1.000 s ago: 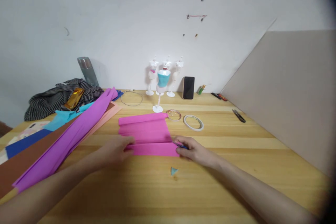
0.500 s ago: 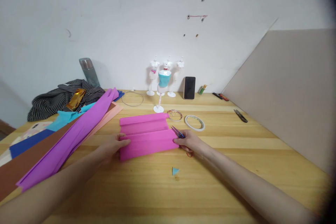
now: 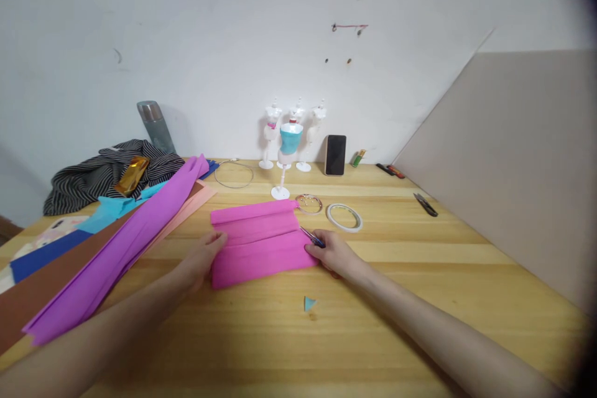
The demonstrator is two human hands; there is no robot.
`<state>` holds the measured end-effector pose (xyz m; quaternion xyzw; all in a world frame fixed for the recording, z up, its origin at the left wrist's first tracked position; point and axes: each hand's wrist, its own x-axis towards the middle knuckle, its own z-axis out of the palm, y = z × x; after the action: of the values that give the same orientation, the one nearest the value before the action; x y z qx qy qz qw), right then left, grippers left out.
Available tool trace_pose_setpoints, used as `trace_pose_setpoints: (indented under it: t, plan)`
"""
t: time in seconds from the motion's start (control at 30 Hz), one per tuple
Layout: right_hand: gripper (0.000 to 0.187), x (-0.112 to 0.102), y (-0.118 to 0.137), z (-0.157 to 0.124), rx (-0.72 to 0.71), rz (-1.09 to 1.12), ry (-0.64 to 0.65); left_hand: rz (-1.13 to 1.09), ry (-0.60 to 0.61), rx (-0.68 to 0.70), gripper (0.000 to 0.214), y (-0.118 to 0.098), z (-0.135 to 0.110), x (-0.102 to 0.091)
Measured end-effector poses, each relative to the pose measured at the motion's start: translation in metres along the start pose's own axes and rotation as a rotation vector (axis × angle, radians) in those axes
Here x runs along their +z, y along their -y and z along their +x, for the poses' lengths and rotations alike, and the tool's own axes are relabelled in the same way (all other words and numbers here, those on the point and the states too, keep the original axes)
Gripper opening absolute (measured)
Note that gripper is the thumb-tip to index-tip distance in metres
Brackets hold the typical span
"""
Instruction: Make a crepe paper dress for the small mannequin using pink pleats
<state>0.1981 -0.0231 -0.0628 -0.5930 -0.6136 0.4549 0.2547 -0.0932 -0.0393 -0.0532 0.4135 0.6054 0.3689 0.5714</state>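
A pink sheet of what looks like crepe paper (image 3: 261, 261) lies on the wooden table with fold lines running across it. My left hand (image 3: 208, 255) pinches its left edge near a crease, thumb on top. At the right edge, my right hand (image 3: 333, 252) holds small scissors (image 3: 313, 237) with dark blue handles, blades pointing left over the paper. Its thumb also touches the paper's edge; the other fingers are mostly hidden. A small light-blue scrap (image 3: 310, 304) rests on the table nearer to me.
Behind the paper stand several white mini dress forms, the front one wrapped in blue (image 3: 291, 138). A tape roll (image 3: 344, 217), a bangle (image 3: 310, 203), a phone (image 3: 335, 155) and black snips (image 3: 425, 204) lie around. Coloured paper (image 3: 116, 261), striped cloth (image 3: 93, 174) and a bottle (image 3: 156, 126) fill the left.
My left hand has shifted slightly up along the paper's left edge, and the raised front fold lies flatter. The scissors' blades, parted before, now appear closer together. The view has moved slightly.
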Motion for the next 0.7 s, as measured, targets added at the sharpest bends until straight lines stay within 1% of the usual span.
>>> trace_pose_setpoints:
  t: [0.1, 0.13, 0.2, 0.3, 0.33, 0.43, 0.5, 0.6, 0.63, 0.67, 0.7]
  plan:
    - [0.019, 0.001, -0.004, 0.001, 0.05, 0.087, 0.016, -0.203, 0.003, -0.081, 0.033, -0.01, -0.006, 0.005]
    - [0.022, 0.001, -0.005, 0.001, 0.06, 0.12, 0.021, -0.237, -0.01, -0.1, 0.032, -0.012, -0.008, 0.006]
    - [0.028, 0.002, -0.007, 0.0, 0.065, 0.177, 0.028, -0.252, -0.011, -0.086, 0.032, -0.015, -0.011, 0.006]
    - [0.032, 0.003, -0.009, -0.001, 0.066, 0.22, 0.012, -0.184, 0.049, -0.008, 0.038, -0.009, -0.012, 0.004]
    - [0.033, 0.003, -0.009, -0.001, 0.066, 0.227, 0.007, -0.138, 0.043, 0.012, 0.043, -0.005, -0.011, 0.002]
    - [0.031, 0.003, -0.009, -0.001, 0.053, 0.21, 0.01, 0.083, -0.086, 0.062, 0.065, 0.005, -0.009, -0.002]
    - [0.026, 0.002, -0.008, 0.0, 0.002, 0.135, -0.051, 0.229, -0.158, 0.114, 0.069, 0.009, -0.007, -0.003]
    - [0.021, -0.004, -0.003, -0.005, -0.155, -0.027, -0.288, 0.309, -0.206, 0.207, 0.063, 0.011, -0.002, -0.005]
    - [0.019, -0.006, 0.0, -0.009, -0.219, -0.06, -0.333, 0.319, -0.214, 0.236, 0.062, 0.011, 0.0, -0.005]
    - [0.017, -0.008, 0.003, -0.015, -0.291, -0.065, -0.303, 0.335, -0.218, 0.263, 0.061, 0.011, 0.003, -0.006]
    - [0.017, -0.008, 0.006, -0.021, -0.386, -0.078, -0.179, 0.359, -0.221, 0.292, 0.061, 0.012, 0.006, -0.007]
